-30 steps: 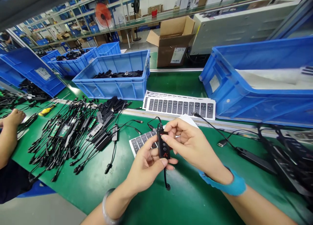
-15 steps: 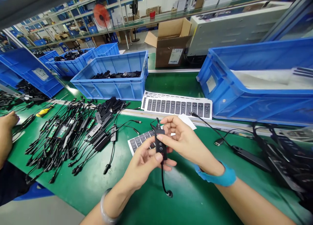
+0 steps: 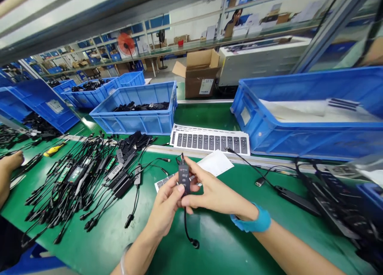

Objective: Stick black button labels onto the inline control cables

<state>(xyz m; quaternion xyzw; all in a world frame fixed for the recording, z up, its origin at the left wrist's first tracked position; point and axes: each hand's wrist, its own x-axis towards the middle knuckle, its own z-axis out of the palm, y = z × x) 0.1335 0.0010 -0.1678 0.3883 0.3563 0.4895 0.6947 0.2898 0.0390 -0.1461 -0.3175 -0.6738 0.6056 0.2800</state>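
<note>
Between my two hands is a black inline cable controller [image 3: 184,177] with round buttons on its face, held upright above the green bench. My left hand [image 3: 168,199] pinches its lower part, thumb on the front edge. My right hand [image 3: 206,187] is closed around its right side, with the thumb near the bottom end. A short black cable [image 3: 187,229] hangs from the controller to a round plug. Behind my hands lies a sheet of dark button labels [image 3: 163,182], mostly covered, beside a white sheet [image 3: 217,163].
More label sheets [image 3: 212,142] lie farther back. Many cabled controllers [image 3: 80,171] are piled left, near a yellow-handled tool [image 3: 54,149]. Blue bins [image 3: 134,121] stand behind, another bin [image 3: 299,141] at right. Black cabled units [image 3: 299,201] lie right. A co-worker's hand [image 3: 10,163] is at far left.
My right hand has moved from the controller's upper front down to its lower right side, leaving its face uncovered. More of the white sheet shows. The view has tilted upward.
</note>
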